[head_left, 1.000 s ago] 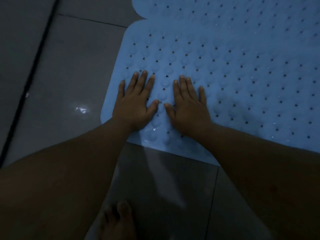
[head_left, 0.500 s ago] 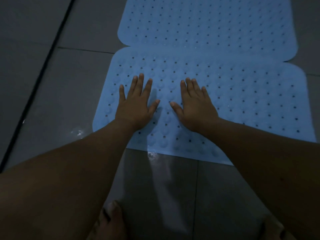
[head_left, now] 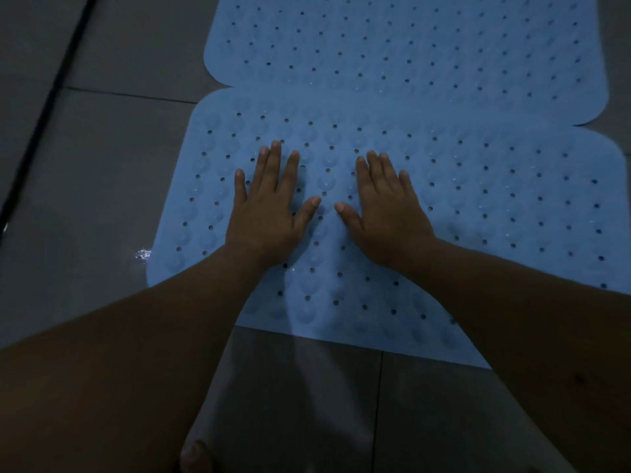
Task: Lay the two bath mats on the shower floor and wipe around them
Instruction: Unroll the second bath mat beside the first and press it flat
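Two light blue perforated bath mats lie end to end on the dark tiled floor. The near mat (head_left: 495,206) spreads across the middle of the view, and the far mat (head_left: 409,46) meets its far edge. My left hand (head_left: 269,206) lies flat with straight fingers on the left part of the near mat. Beside it, my right hand (head_left: 386,209) presses flat on the same mat, thumbs almost meeting. Neither hand holds anything.
Grey floor tiles (head_left: 102,172) with grout lines lie left of and in front of the mats. A small wet glint (head_left: 143,255) shows on the floor by the near mat's left edge. My toes (head_left: 196,452) show at the bottom edge.
Both hands stay flat on the near mat. The view has drawn closer and shifted, so the mats look larger and the right edge of the near mat is cut off.
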